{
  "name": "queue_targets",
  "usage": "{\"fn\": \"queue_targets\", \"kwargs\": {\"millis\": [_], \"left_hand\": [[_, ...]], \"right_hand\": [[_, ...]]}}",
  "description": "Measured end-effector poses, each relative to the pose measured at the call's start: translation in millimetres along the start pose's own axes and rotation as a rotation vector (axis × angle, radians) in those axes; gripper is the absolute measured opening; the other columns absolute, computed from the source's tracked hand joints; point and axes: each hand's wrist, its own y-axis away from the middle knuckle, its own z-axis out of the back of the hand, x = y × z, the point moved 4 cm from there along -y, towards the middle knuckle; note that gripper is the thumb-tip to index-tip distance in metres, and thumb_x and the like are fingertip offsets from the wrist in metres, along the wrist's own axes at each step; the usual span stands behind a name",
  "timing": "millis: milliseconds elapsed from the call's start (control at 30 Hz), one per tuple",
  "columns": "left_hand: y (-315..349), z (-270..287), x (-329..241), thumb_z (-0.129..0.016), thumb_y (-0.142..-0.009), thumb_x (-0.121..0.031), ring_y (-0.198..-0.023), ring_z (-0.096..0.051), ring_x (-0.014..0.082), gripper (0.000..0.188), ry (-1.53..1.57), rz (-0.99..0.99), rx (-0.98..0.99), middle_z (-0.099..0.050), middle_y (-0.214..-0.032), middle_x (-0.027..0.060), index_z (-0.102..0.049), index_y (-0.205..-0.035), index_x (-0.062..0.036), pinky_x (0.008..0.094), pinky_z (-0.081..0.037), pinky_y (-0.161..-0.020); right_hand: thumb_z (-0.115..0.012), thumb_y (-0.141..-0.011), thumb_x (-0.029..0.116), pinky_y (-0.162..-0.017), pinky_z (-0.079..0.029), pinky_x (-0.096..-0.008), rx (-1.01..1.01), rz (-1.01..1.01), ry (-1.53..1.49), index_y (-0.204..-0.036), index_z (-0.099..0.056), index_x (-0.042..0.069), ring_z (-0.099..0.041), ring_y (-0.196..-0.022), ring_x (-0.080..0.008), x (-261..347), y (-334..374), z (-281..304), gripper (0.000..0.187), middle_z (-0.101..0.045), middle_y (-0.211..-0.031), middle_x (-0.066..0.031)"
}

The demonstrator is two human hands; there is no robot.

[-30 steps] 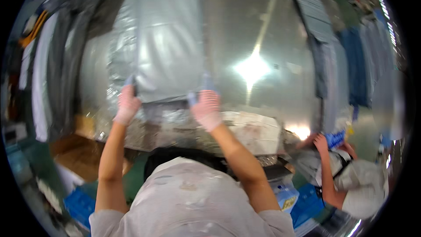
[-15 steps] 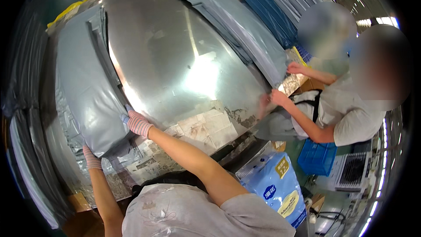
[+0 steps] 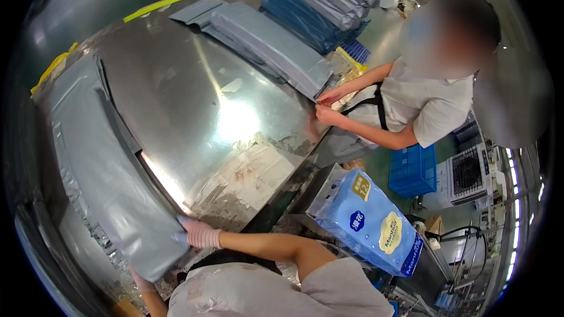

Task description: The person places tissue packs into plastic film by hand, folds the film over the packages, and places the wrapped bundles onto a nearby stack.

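Note:
A long, glossy grey plastic bag [image 3: 114,188] lies lengthwise over folded grey plastic on the left of a metal-topped table [image 3: 170,88]. At its near right edge is my right hand [image 3: 202,235], in a pink-and-white striped glove. Its thumb and fingers are closed on the edge of the plastic. My left hand [image 3: 141,282] is at the near left corner of the same bag. The fingers of that hand are mostly hidden by the plastic.
Across the table a co-worker's hands [image 3: 330,105] hold the near end of another grey bag stack [image 3: 270,44]. Behind it rise piled grey and blue bags [image 3: 311,12]. A blue tissue pack [image 3: 370,223] is at my right, a blue crate [image 3: 413,170] beyond.
My view has shifted, so the table sits lower and further left. The grey bag's near end looks flatter and more stretched out. The co-worker's hands have come together.

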Motion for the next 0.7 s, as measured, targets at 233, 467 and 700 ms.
{"fn": "queue_targets", "kwargs": {"millis": [233, 467, 700], "left_hand": [[8, 75, 13, -0.049, -0.084, -0.042, -0.118, -0.046, 0.0322, 0.060, 0.177, 0.200, 0.073, -0.049, -0.129, 0.0165, -0.044, -0.130, -0.0023, 0.0439, -0.039, -0.098], [-2, 33, -25, -0.051, -0.083, -0.039, -0.120, -0.045, 0.0312, 0.062, 0.160, 0.106, 0.018, -0.048, -0.131, 0.0170, -0.042, -0.131, -0.0004, 0.0423, -0.038, -0.100], [-1, 32, -69, -0.052, -0.083, -0.039, -0.120, -0.045, 0.0309, 0.063, 0.104, -0.016, 0.002, -0.048, -0.131, 0.0172, -0.042, -0.132, 0.0003, 0.0416, -0.038, -0.100]], "right_hand": [[-0.043, -0.093, 0.044, -0.090, -0.042, -0.0364, -0.377, -0.069, -0.143, -0.110, -0.057, -0.001, -0.057, -0.101, -0.0338, -58, -57, -36, 0.050, -0.062, -0.104, -0.0205], [-0.030, -0.092, 0.052, -0.101, -0.032, -0.0356, -0.514, -0.117, -0.228, -0.120, -0.051, 0.002, -0.047, -0.116, -0.0317, -65, -91, -64, 0.061, -0.053, -0.122, -0.0193], [-0.028, -0.087, 0.067, -0.107, -0.023, -0.0299, -0.199, -0.108, -0.740, -0.136, -0.042, 0.007, -0.039, -0.123, -0.0181, 18, -57, -69, 0.079, -0.047, -0.134, -0.0070]]}}
